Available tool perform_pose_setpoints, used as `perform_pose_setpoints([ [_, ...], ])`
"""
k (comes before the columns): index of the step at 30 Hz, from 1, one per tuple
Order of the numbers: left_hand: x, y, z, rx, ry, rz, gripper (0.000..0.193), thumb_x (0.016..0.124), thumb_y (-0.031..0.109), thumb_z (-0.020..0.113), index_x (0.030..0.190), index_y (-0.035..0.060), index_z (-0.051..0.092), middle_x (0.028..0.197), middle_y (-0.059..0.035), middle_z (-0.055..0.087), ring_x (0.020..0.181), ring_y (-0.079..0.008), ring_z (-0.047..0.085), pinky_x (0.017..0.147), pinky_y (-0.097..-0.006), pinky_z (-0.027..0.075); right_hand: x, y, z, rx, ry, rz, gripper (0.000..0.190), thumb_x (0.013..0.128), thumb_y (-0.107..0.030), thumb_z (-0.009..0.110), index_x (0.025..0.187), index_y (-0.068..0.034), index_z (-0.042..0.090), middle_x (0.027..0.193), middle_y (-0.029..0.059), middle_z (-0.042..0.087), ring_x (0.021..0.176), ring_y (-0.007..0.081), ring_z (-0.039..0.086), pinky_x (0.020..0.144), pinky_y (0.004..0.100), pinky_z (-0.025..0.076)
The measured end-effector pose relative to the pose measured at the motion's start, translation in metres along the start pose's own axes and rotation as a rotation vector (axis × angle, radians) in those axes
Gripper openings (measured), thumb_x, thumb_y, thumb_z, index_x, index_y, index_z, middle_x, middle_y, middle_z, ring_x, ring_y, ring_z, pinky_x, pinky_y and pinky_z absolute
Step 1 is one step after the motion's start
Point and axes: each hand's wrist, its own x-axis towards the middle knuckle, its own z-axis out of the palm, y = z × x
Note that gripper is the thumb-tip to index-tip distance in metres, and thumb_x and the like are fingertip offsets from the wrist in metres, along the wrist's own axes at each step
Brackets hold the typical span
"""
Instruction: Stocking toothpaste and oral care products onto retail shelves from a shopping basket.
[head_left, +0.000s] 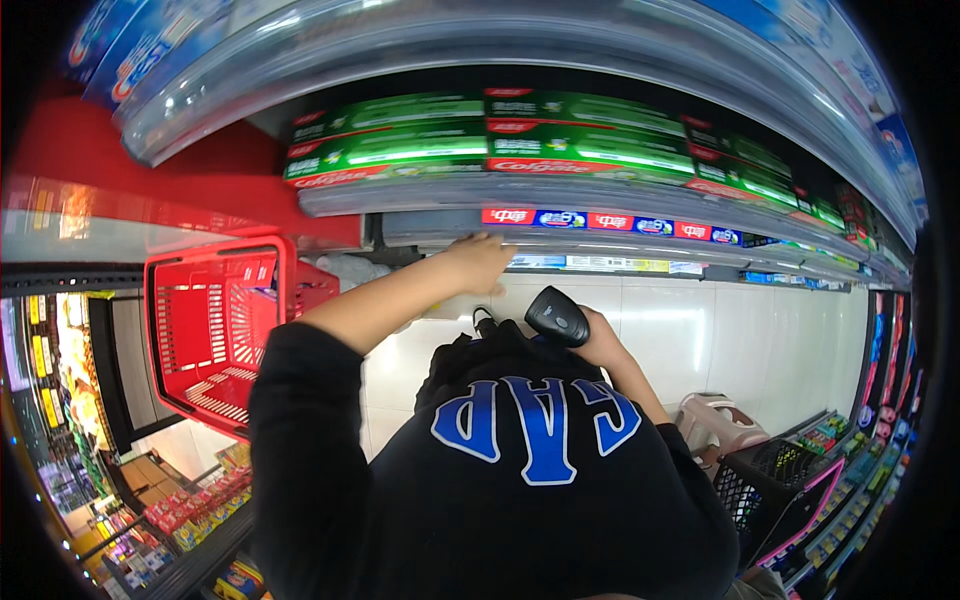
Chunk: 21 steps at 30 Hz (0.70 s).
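My left hand reaches forward to the edge of a lower shelf, beside a row of blue and red toothpaste boxes. Its thumb stands apart from the fingers, and I see nothing in its grasp. In my right hand, close to my waist, is a black handheld barcode scanner. One shelf higher, green and red Colgate toothpaste boxes lie stacked in rows. Under the lower shelf, more flat boxes show only partly.
A red plastic shopping basket is at my left, with a few boxes inside. To the right are a pale plastic step stool and a black mesh basket with pink trim. Clear plastic shelf lips curve overhead. Tiled floor lies below.
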Motion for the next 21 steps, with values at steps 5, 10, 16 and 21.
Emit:
perform_pose_setpoints([
  [5, 0.140, 0.004, 0.047, -0.028, 0.039, -0.245, 0.072, 0.067, 0.030, 0.070, 0.125, 0.0049, 0.036, 0.126, -0.0190, 0.040, 0.119, -0.0336, 0.037, 0.098, -0.0406, 0.031, -0.030, 0.011, -0.029, 0.014, 0.081, 0.120, 0.036, 0.059, -0.006, 0.065, 0.094, 0.000, 0.058, 0.092, 0.0192, 0.061, 0.087, 0.0337, 0.058, 0.078, 0.0338, 0.045],
  [10, 0.191, -0.005, 0.087, 0.021, 0.449, -0.349, 0.063, 0.068, 0.028, 0.069, 0.120, 0.0048, 0.042, 0.124, -0.0189, 0.043, 0.118, -0.0356, 0.037, 0.096, -0.0410, 0.033, -0.058, 0.034, -0.071, 0.014, 0.159, 0.181, 0.038, 0.060, -0.007, 0.065, 0.097, 0.000, 0.057, 0.095, 0.0189, 0.060, 0.089, 0.0317, 0.058, 0.079, 0.0334, 0.045],
  [16, 0.102, 0.002, 0.045, -0.345, 0.405, -0.036, 0.059, 0.063, 0.013, 0.069, 0.117, 0.0055, 0.046, 0.119, -0.0161, 0.048, 0.112, -0.0312, 0.045, 0.093, -0.0374, 0.036, -0.054, 0.066, -0.116, 0.282, 0.107, 0.198, 0.030, 0.064, -0.007, 0.068, 0.092, -0.001, 0.058, 0.086, 0.0088, 0.063, 0.078, 0.0152, 0.057, 0.072, 0.0281, 0.045],
  [21, 0.015, 0.053, 0.055, -0.691, 0.768, -0.024, 0.076, 0.052, 0.009, 0.079, 0.118, 0.0039, 0.042, 0.116, -0.0138, 0.047, 0.112, -0.0291, 0.044, 0.094, -0.0356, 0.035, -0.007, 0.043, -0.130, 0.481, -0.242, 0.108, 0.053, 0.061, -0.009, 0.076, 0.108, -0.003, 0.053, 0.099, 0.0073, 0.060, 0.092, 0.0161, 0.055, 0.082, 0.0290, 0.042],
])
